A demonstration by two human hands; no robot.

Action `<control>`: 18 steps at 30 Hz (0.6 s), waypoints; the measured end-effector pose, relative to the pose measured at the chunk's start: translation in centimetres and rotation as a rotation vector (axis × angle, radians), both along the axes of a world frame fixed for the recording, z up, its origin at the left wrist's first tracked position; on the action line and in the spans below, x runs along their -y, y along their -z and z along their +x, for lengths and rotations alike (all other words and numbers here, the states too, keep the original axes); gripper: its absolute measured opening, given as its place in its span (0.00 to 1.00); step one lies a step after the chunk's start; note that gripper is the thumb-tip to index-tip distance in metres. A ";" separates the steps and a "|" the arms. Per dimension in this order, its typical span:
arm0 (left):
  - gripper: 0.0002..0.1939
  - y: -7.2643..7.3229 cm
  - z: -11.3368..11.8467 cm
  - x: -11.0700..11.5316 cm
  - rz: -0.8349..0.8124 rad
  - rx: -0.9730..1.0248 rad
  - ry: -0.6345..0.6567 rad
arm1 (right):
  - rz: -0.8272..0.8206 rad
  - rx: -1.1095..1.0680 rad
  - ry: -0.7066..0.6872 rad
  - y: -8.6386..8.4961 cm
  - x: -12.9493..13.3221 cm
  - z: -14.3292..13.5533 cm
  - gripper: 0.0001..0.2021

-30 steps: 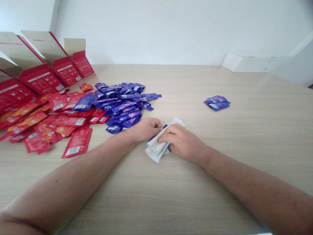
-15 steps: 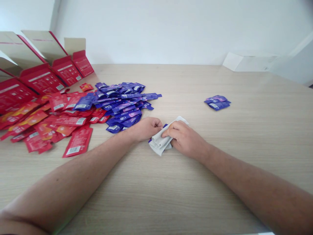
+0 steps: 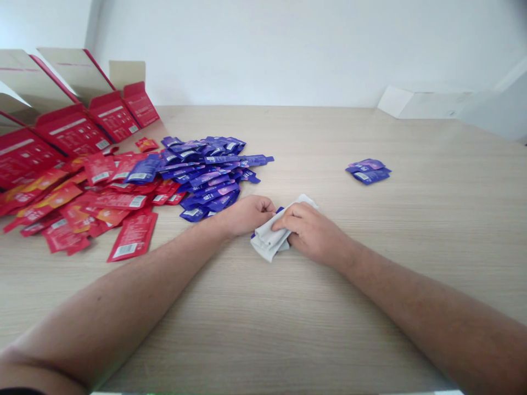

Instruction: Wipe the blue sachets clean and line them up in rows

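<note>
Right hand [image 3: 307, 230] clamped on folded white cloth [image 3: 269, 238], pressed over a purple packet [image 3: 280, 210] on the tabletop [image 3: 263, 323]. Left hand [image 3: 249, 215] at the packet's upper edge, fingertips curled together; grip partly hidden, cannot tell if it pinches. Purple pile [image 3: 209, 175] just beyond left hand.

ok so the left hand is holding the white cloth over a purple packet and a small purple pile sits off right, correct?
No, the head view shows the right hand holding the white cloth over a purple packet, not the left hand. The small purple pile does sit off to the right.
</note>
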State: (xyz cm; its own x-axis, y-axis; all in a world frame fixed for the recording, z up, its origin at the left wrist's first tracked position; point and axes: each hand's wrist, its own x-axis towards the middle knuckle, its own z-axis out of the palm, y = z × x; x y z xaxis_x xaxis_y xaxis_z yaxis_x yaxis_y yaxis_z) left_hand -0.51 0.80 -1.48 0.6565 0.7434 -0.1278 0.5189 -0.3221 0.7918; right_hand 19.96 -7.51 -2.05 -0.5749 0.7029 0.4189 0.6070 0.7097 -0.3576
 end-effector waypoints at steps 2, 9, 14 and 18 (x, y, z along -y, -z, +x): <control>0.09 0.0 0.0 0.0 -0.017 0.001 -0.015 | 0.003 -0.007 0.065 0.0 0.0 0.1 0.17; 0.09 0.0 -0.1 0.0 0.034 -0.008 0.008 | 0.002 0.011 -0.041 -0.2 0.4 -0.4 0.16; 0.10 0.1 0.0 -0.1 0.024 -0.007 -0.002 | 0.000 0.002 0.034 -0.2 0.2 -0.2 0.16; 0.09 -0.1 0.0 0.0 0.054 -0.002 0.007 | -0.011 0.008 -0.057 -0.2 0.3 -0.3 0.17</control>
